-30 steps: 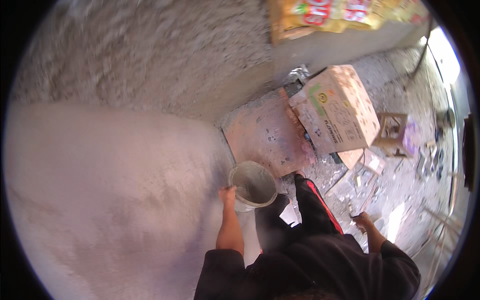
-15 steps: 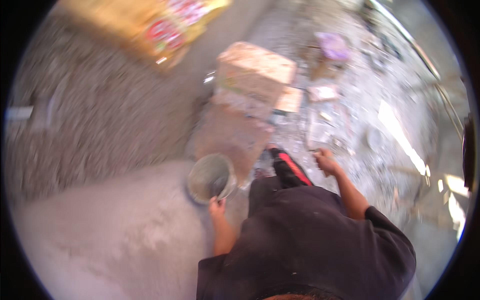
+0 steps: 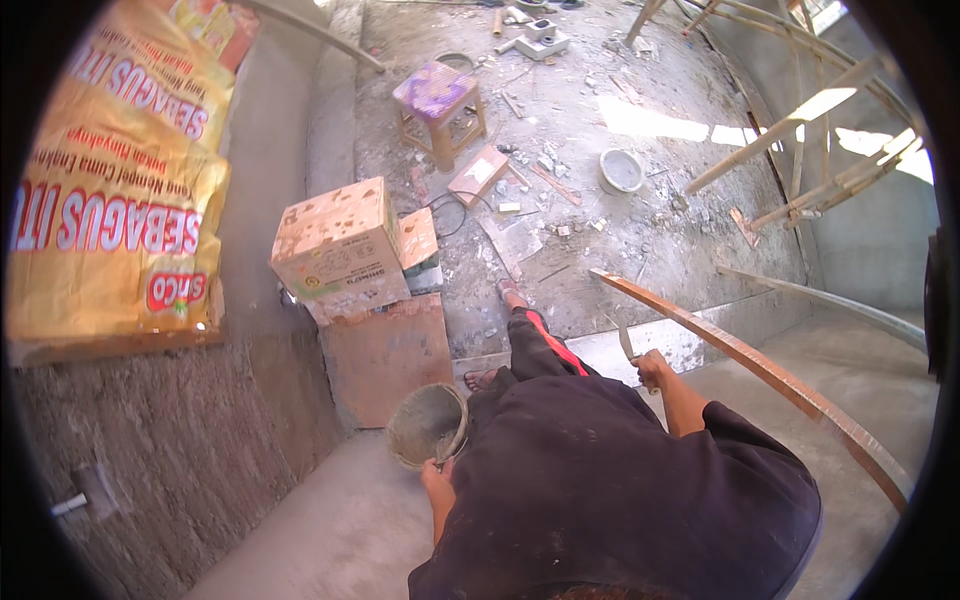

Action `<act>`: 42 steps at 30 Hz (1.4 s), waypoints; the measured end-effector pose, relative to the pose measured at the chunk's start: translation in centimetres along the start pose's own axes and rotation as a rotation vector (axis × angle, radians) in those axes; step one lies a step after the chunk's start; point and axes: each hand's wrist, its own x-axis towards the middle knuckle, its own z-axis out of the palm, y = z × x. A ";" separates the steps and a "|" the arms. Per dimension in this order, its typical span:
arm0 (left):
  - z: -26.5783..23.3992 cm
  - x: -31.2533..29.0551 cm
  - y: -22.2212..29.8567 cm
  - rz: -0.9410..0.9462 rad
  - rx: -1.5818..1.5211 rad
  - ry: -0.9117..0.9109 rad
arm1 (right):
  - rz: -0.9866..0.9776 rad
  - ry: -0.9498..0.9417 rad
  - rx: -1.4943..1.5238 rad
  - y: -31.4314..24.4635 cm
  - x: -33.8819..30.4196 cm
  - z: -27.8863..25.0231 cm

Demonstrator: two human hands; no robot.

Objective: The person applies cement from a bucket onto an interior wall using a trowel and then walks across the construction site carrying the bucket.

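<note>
My left hand grips the near rim of a round grey bucket, fingers curled over its edge. Inside the bucket is some grey stuff that looks like wet mortar. Out to the right, my right hand is closed around the handle of a pointed trowel, its blade angled away from me and touching nothing that I can make out. The bucket is held beside my left leg, near a brownish board.
A cardboard box stands at the board's far end. Beyond are a stool, a white tub and scattered rubble. A long wooden beam slants across the right side, with bamboo poles behind. Yellow printed sacking lies far left.
The view has swung and steadied from a blur, bringing the beam and bamboo poles into sight. Both hands keep their grips; the trowel blade now shows plainly.
</note>
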 end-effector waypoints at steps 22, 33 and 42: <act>35.3 -13.4 3.7 0.894 1.210 0.279 | -0.283 0.338 0.580 -21.1 20.7 -20.2; 64.2 -10.8 12.8 0.330 0.565 0.209 | 0.119 -0.065 0.795 -16.9 29.6 -17.6; 94.0 -16.1 23.1 0.322 0.313 0.187 | 0.006 0.094 0.549 -33.7 35.4 -26.4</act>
